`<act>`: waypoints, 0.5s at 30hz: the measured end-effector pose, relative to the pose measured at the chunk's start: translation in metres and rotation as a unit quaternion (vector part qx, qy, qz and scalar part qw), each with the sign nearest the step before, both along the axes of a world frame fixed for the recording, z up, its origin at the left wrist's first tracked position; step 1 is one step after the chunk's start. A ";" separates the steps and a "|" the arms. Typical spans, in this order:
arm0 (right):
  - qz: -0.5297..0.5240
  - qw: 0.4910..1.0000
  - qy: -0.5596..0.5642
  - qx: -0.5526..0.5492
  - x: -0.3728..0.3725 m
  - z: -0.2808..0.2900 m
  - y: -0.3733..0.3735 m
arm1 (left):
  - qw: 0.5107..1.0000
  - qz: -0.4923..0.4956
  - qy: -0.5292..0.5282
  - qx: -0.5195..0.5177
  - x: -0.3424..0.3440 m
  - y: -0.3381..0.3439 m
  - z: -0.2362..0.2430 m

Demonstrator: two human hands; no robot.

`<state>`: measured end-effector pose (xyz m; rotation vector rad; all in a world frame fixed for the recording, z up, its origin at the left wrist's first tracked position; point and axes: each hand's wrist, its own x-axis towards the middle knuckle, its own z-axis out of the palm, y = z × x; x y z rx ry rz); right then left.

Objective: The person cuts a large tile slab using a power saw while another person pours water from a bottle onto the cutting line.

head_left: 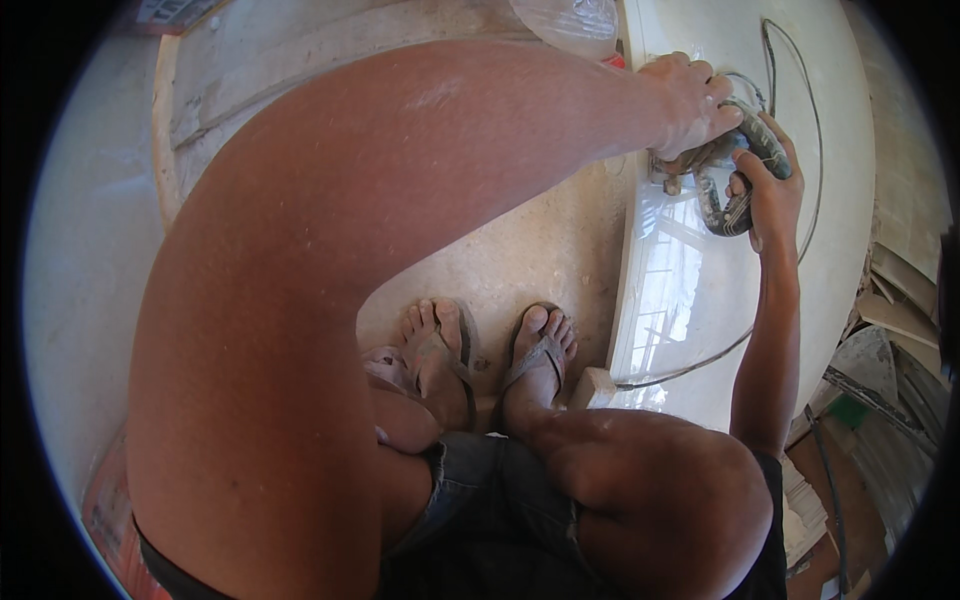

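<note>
Tool (pixel 766 148): dark, with a looped handle; on the white slab, toward its upper left part, between both hands.
Right hand (pixel 775 190): closed around the looped handle, thumb toward the inside of the loop.
Left hand (pixel 692 105): over the tool's left end, fingers bent; underside hidden, can't tell if it grips or only presses.
Slab (pixel 700 310): white, glossy, window reflections on the near part.
Cable (pixel 819 140): dark, loops over the slab right of the tool; a stretch also crosses the near left edge by a pale block (pixel 592 388).
Feet: in flip-flops (pixel 541 357), on the dusty floor (pixel 530 250) left of the slab.
Right side: scrap pieces (pixel 900 290) beyond the slab.
</note>
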<state>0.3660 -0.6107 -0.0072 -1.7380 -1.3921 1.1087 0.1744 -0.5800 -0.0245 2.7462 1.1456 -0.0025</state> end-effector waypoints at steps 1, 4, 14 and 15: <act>0.001 1.000 -0.001 0.001 0.001 0.000 -0.001 | 1.000 -0.001 0.000 -0.001 0.001 -0.001 0.000; 0.000 1.000 -0.009 -0.001 0.001 0.000 -0.003 | 1.000 -0.001 0.002 -0.010 0.002 -0.002 0.000; 0.001 1.000 -0.015 0.004 0.003 0.000 -0.008 | 1.000 -0.015 0.014 -0.016 0.000 -0.003 -0.001; 0.001 1.000 -0.019 0.004 0.003 0.000 -0.008 | 1.000 -0.016 0.014 -0.014 0.000 -0.004 -0.001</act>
